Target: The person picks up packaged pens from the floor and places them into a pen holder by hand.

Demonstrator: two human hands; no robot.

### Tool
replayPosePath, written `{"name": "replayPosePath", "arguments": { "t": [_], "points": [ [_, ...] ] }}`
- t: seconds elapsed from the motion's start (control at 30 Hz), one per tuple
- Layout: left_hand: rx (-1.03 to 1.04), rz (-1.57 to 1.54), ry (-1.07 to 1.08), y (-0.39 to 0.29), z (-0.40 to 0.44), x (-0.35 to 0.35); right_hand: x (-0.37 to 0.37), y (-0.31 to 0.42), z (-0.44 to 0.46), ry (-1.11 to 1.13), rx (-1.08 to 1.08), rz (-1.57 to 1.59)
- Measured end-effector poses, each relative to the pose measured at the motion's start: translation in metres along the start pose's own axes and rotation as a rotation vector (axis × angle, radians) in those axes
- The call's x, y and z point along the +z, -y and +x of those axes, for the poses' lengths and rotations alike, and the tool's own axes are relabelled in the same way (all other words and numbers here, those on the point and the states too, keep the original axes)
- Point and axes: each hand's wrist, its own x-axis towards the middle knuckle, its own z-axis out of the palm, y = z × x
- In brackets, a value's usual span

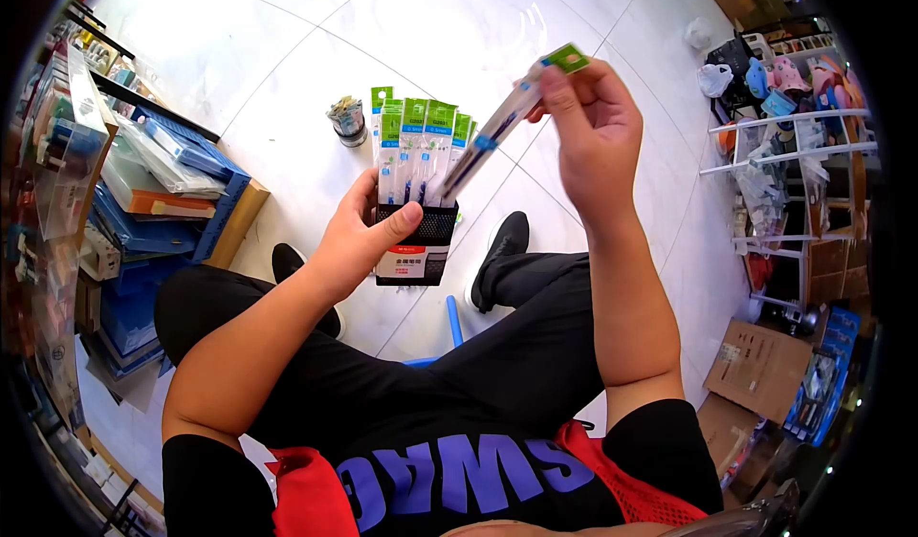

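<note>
In the head view, the left hand [368, 226] grips a black mesh cup [437, 267], thumb across the front near the rim, fingers round the left side; the cup is held above the floor [440, 21], between the person's knees, and bears a white and red label [406, 263]; several clear packets [413, 154] with green tops stand in it, side by side, pens showing through the wrapping; the right hand [591, 121] pinches one more packet [507, 121] by its green top, thumb against fingers; that packet slants down to the left, its low end at the right side of the cup's mouth, though whether it is inside the rim I cannot tell; a small round tub [350, 126] stands on the floor beyond the left hand, its contents too small to make out; a blue bar [454, 321] shows between the legs, near the right shoe [507, 236]; blue folders [129, 241] are stacked at the left, and a white rack [794, 159] of goods stands at the right, with a carton [760, 370] nearer the person.
</note>
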Motion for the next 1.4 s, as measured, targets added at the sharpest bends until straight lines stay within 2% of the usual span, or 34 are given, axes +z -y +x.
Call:
{"name": "replayPosePath", "arguments": {
  "t": [0.03,0.1,0.13,0.17,0.23,0.27,0.37,0.4,0.43,0.5,0.57,0.63,0.7,0.8,0.9,0.97,1.03,1.07,1.17,1.23,1.3,1.37,1.4],
  "points": [
    [0.001,-0.002,0.009,-0.001,0.0,0.0,0.003,0.0,-0.003,0.049,-0.008,0.014],
    [-0.002,-0.009,0.026,-0.001,-0.001,-0.001,0.008,-0.001,-0.008,0.112,-0.13,-0.223],
    [0.004,-0.017,0.029,-0.001,-0.001,-0.001,0.004,-0.002,-0.004,0.192,-0.295,-0.436],
    [0.01,-0.026,0.033,0.001,-0.002,-0.002,0.005,0.004,-0.004,0.254,-0.357,-0.522],
    [0.023,-0.034,0.046,0.001,-0.002,-0.002,0.012,0.005,-0.01,0.312,-0.346,-0.579],
    [0.028,-0.036,0.055,-0.001,-0.002,-0.002,0.012,0.004,-0.012,0.357,-0.271,-0.674],
    [0.02,-0.02,0.059,-0.006,-0.005,0.0,0.016,0.008,-0.015,0.313,-0.051,-0.503],
    [0.013,-0.012,0.057,-0.006,-0.005,0.0,0.008,-0.006,-0.008,0.29,0.044,-0.349],
    [0.012,-0.002,0.081,-0.006,-0.006,-0.001,0.008,-0.009,-0.001,0.191,0.233,-0.088],
    [0.01,0.023,0.133,-0.007,-0.005,-0.004,0.002,-0.025,0.008,0.22,0.587,0.224],
    [-0.016,0.038,0.213,-0.008,-0.007,-0.007,0.009,-0.038,0.003,0.318,0.819,0.231],
    [-0.051,0.041,0.287,-0.01,-0.009,-0.006,0.014,-0.041,-0.002,0.435,0.939,0.2],
    [-0.083,0.039,0.349,-0.014,-0.012,-0.005,0.015,-0.052,-0.002,0.561,0.912,0.195],
    [-0.06,0.045,0.344,-0.013,-0.014,-0.003,0.014,-0.044,0.0,0.554,0.87,0.116],
    [-0.067,0.054,0.271,-0.013,-0.014,-0.002,0.002,-0.024,0.011,0.167,0.549,-0.052],
    [-0.054,0.089,0.2,-0.011,-0.012,-0.001,-0.022,-0.024,0.026,-0.127,0.232,0.142],
    [-0.018,0.153,0.142,-0.005,-0.008,-0.001,-0.035,-0.007,0.032,-0.121,0.108,0.34],
    [-0.028,0.169,0.116,0.0,-0.006,-0.003,-0.036,0.0,0.03,-0.081,0.123,0.357],
    [-0.063,0.191,0.126,0.001,-0.004,-0.003,-0.02,0.005,0.014,0.013,0.154,0.252],
    [-0.067,0.202,0.132,0.004,-0.003,-0.002,-0.015,0.003,0.004,0.201,0.034,-0.001],
    [-0.074,0.207,0.143,0.006,-0.003,-0.002,-0.008,0.01,-0.003,0.338,0.068,-0.107],
    [-0.082,0.209,0.159,0.005,-0.004,-0.001,0.008,0.008,-0.013,0.326,0.108,-0.063],
    [-0.078,0.204,0.17,0.005,-0.003,-0.001,0.01,0.002,-0.012,0.385,-0.043,-0.15]
  ]
}}
